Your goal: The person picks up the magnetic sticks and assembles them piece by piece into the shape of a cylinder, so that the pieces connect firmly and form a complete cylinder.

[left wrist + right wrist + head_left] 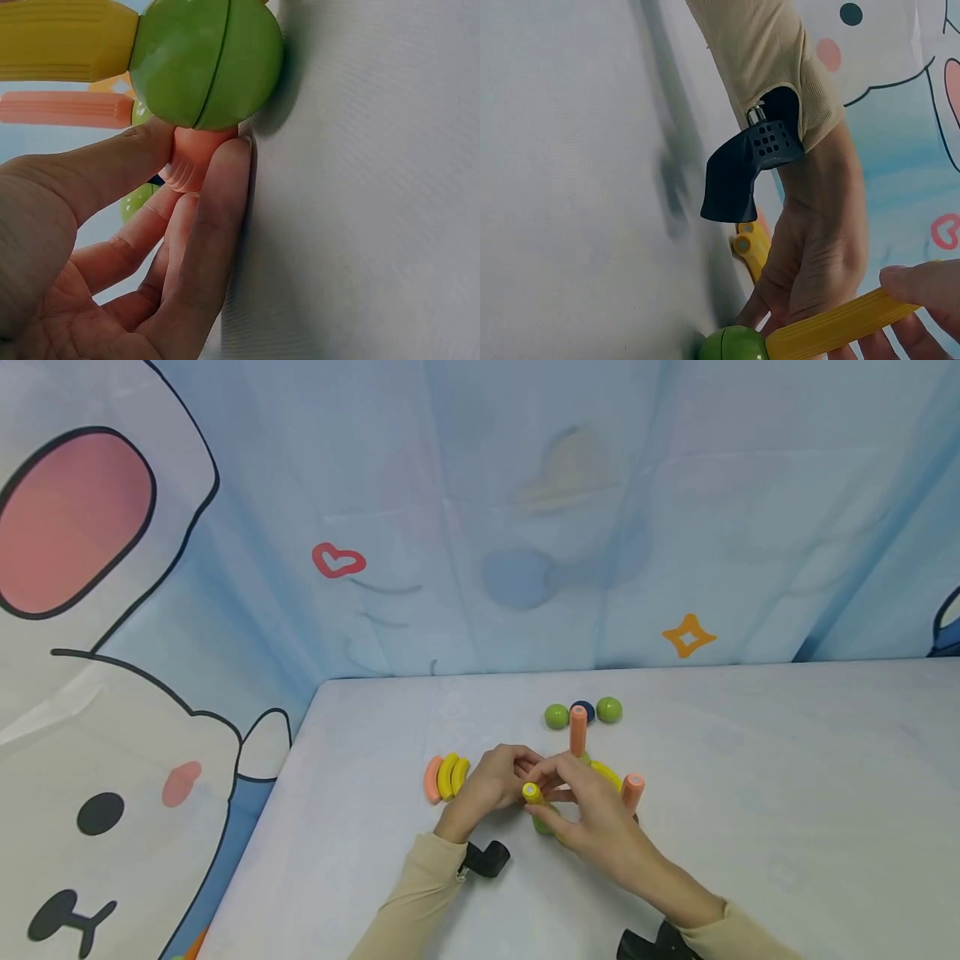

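Note:
In the head view my left hand (487, 785) and right hand (600, 827) meet over a partly built frame of toy rods and balls. A yellow ribbed rod (840, 322) rises from a green ball (206, 64) that sits low at the tabletop. My right thumb and fingers pinch the yellow rod near its upper end. Below the ball in the left wrist view, my left thumb and fingers pinch a salmon-coloured rod (196, 154), whose end meets the ball. Behind my hands, another salmon rod (577, 731) stands upright. A further salmon rod (632, 792) rises beside my right hand.
At the back lie two loose green balls (557, 717) with a dark blue ball (587, 711) between them. Left of my left hand are a curved salmon piece (432, 779) and curved yellow pieces (447, 776). Another curved yellow piece (607, 774) shows behind my right hand.

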`<state>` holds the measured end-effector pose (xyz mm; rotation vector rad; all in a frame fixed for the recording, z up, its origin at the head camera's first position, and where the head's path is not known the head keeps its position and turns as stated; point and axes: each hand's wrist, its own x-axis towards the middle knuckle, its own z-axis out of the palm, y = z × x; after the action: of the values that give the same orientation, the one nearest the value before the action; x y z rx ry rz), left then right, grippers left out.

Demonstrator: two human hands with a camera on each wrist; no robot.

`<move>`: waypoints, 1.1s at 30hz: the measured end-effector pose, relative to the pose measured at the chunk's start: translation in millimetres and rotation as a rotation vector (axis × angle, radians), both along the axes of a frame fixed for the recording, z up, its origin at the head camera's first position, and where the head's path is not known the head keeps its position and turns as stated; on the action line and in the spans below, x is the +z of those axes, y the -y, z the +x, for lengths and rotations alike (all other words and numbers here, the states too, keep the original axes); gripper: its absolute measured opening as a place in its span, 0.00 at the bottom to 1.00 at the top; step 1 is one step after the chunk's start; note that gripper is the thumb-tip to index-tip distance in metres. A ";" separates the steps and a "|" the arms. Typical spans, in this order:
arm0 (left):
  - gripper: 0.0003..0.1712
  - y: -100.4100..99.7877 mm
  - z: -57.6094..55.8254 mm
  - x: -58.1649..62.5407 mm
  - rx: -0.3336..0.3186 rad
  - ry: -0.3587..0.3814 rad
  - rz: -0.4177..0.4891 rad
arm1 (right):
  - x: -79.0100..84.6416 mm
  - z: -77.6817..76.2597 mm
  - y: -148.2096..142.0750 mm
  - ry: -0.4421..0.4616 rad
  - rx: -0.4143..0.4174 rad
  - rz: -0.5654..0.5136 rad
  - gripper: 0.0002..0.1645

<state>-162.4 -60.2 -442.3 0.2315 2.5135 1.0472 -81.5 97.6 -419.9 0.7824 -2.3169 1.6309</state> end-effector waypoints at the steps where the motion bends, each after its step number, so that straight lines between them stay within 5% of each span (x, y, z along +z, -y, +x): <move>1: 0.13 0.1 0.0 0.0 0.000 -0.003 0.000 | 0.0 0.3 0.1 -0.004 0.001 0.006 0.25; 11: 0.14 0.8 -2.3 0.1 0.007 0.017 0.032 | 1.7 -1.1 -0.4 0.035 -0.010 -0.022 0.25; 20: 0.13 1.2 -3.4 -1.0 0.003 0.010 0.020 | 6.1 0.5 0.4 -0.043 -0.009 0.030 0.24; 28: 0.14 2.6 -0.8 -1.1 0.027 0.035 0.071 | 52.0 6.1 -14.4 -0.118 -0.035 0.089 0.21; 33: 0.23 2.6 1.7 -0.7 0.038 0.045 0.059 | 81.6 -14.2 -50.2 -0.141 -0.106 0.059 0.18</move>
<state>-160.8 -62.7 -443.0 0.1757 2.4579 1.1299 -95.7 147.9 -338.3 0.7473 -2.2751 1.4224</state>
